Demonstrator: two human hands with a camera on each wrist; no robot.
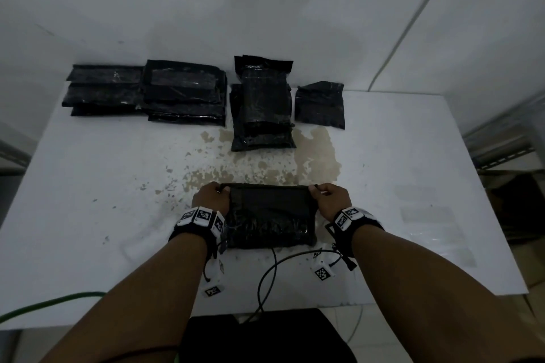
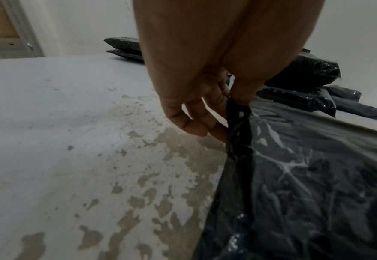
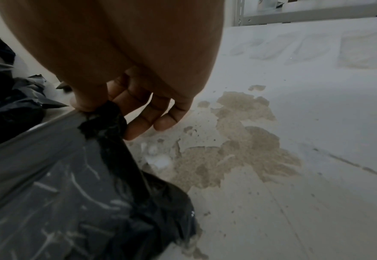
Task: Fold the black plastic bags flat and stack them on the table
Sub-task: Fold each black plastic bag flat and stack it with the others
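You had the far corners of the black plastic bag [image 1: 269,215] pinched, one in each hand: your left hand [image 1: 211,200] held its corner between thumb and fingers [image 2: 214,133], the film gathered into a thin twisted tail, and your right hand [image 1: 331,199] held the opposite corner the same way, its thumb [image 3: 87,103] clamped on a bunched knot of plastic. The bag lay at lower centre of the head view on the white table [image 1: 88,186], its near half resting crinkled on the surface and its far edge pulled taut between your hands. It looked light, thin, limp and glossy, so likely slippery; judged from the creases, it would sag unless kept stretched, and the corners seemed the surest hold. Beyond it, brownish patches of worn paint [image 1: 265,162] marked the tabletop. Across the upper part of the frame sat the folded bags [image 1: 182,91], in flat stacks left of centre, with another stack [image 1: 262,103] at centre and a single folded bag [image 1: 320,104] just right of it.
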